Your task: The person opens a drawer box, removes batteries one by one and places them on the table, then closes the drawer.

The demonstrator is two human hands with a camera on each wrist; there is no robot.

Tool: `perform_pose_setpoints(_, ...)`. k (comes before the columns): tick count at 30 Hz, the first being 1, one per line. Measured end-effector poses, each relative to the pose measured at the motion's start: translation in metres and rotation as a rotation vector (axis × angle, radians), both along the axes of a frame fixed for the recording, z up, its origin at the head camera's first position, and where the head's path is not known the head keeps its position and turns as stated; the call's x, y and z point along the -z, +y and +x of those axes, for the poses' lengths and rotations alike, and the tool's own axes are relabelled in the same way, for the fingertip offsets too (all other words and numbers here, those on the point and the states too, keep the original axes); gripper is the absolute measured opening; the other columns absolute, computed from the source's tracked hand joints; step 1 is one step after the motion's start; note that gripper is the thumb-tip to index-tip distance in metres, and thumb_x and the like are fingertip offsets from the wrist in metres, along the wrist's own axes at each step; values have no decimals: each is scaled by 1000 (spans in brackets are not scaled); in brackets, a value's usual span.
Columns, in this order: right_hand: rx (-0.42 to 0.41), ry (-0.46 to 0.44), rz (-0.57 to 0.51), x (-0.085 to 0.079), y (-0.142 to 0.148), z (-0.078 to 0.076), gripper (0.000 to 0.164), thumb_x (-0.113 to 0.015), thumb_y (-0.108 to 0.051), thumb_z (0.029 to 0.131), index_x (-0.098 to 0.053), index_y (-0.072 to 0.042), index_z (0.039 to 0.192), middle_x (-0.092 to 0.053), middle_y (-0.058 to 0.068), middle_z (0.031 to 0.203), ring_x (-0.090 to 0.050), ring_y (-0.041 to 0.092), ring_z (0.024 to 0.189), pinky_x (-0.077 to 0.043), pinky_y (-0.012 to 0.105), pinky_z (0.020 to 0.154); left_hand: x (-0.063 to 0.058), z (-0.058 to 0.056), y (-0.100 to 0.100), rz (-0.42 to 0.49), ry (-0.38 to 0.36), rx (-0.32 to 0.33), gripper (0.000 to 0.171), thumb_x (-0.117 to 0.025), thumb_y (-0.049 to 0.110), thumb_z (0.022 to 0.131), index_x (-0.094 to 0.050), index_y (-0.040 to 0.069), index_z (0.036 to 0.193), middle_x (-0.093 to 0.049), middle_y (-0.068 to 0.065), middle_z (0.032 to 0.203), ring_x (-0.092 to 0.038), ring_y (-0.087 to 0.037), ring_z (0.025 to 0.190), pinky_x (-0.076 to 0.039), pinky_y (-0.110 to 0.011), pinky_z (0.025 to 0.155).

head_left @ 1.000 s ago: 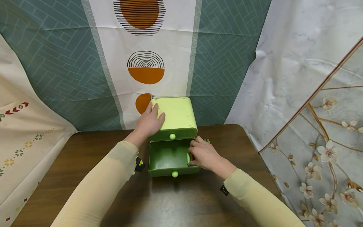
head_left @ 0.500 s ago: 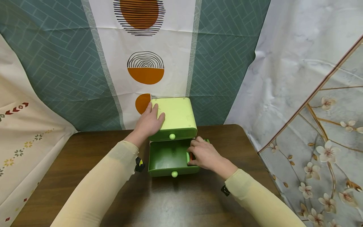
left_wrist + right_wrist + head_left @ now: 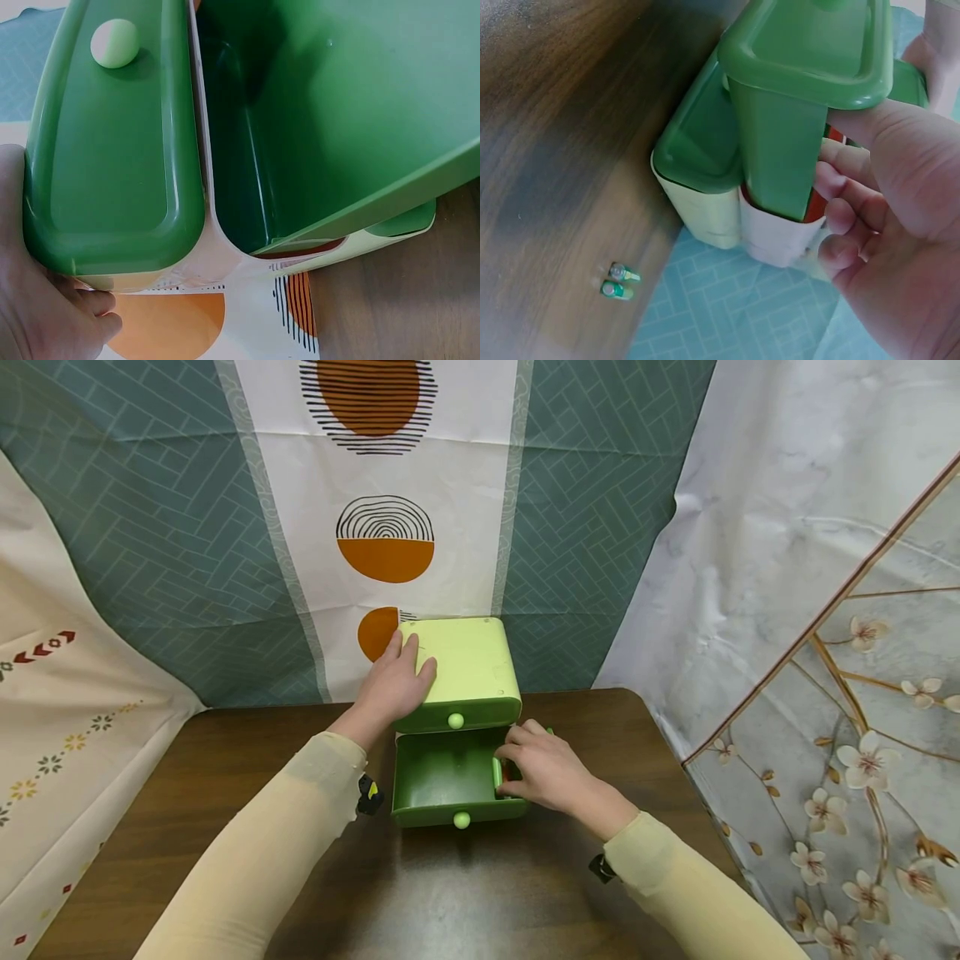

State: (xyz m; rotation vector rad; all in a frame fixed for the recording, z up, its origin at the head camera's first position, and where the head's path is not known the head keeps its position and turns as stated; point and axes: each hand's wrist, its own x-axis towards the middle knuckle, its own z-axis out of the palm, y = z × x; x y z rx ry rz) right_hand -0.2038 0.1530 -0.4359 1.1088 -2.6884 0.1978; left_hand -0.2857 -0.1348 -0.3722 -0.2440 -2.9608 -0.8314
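Observation:
A small cabinet with a pale yellow top stands against the back cloth. Its green middle drawer is pulled out below the upper drawer. My left hand rests on the top's left side, fingers straight; the left wrist view shows that hand along the cabinet's edge. My right hand is curled over the open drawer's right side, pinching a light green and red object mostly hidden by the hand. In the right wrist view, the right thumb goes behind the drawer front and the fingers curl past the side wall.
Two small green cylinders that look like batteries lie on the brown wooden table, right of the cabinet. The bottom drawer is closed. Patterned cloths hang at the back and both sides.
My right wrist has shifted slightly to the right and toward me, with the fingers still at the drawer's right side. My left hand and the cabinet have not moved.

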Motion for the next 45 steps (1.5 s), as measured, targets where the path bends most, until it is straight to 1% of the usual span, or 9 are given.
perform_pose_setpoints(4,-2,14,-25,-3,3,1,46,-99,-40,85,-84,-13,119,-64,-2,105,-50,19,93,-49,30,69,0,0,0,1,4,-1,79,-33,52,117,-17,4,177,-1,-21,184,-18,-47,166,-21,-60,132)
perform_pose_setpoints(11,17,29,-76,-11,12,5,48,-100,-40,83,-84,-14,120,-68,0,113,-58,22,105,-57,32,72,1,-1,0,-2,2,-3,79,-33,52,117,-16,4,177,-1,-20,184,-18,-47,166,-20,-60,133)
perform_pose_setpoints(16,28,57,-95,-18,19,8,48,-101,-35,82,-83,-13,121,-70,0,115,-59,22,104,-57,34,74,1,-1,0,1,1,-4,79,-32,52,117,-16,5,177,-1,-20,184,-18,-48,166,-19,-61,133)
perform_pose_setpoints(21,56,52,-116,-24,26,11,51,-101,-35,82,-82,-13,124,-73,-1,116,-60,21,102,-57,34,74,1,-1,0,1,-1,-4,78,-32,51,117,-16,5,177,0,-20,184,-18,-48,166,-18,-61,133)
perform_pose_setpoints(25,77,53,-137,-27,33,11,51,-102,-35,82,-82,-13,124,-74,-1,115,-61,21,102,-57,35,74,1,0,0,2,2,-4,78,-33,51,117,-16,4,177,-1,-21,184,-18,-48,166,-18,-60,133)
perform_pose_setpoints(28,87,62,-154,-28,39,11,51,-102,-33,81,-82,-13,123,-74,0,113,-62,22,102,-58,36,74,1,0,0,0,5,-4,78,-33,51,117,-17,4,177,-1,-21,184,-18,-47,166,-19,-60,133)
perform_pose_setpoints(34,120,56,-155,-27,52,9,51,-102,-31,81,-81,-11,124,-75,-1,112,-63,22,101,-59,39,77,1,-1,-1,-5,8,-4,78,-33,52,117,-17,5,177,-2,-20,184,-18,-47,166,-20,-60,133)
perform_pose_setpoints(41,161,25,-141,-16,67,5,52,-101,-31,83,-81,-8,125,-75,2,111,-64,24,101,-59,42,77,1,-1,0,-6,4,-4,78,-32,52,117,-17,5,177,-1,-20,184,-19,-47,166,-20,-60,133)
perform_pose_setpoints(45,187,-3,-111,-10,73,1,52,-99,-33,85,-80,-8,125,-75,4,112,-65,24,101,-60,43,78,1,-1,0,-7,3,-4,78,-32,51,117,-16,4,177,-1,-21,184,-18,-47,166,-19,-60,133)
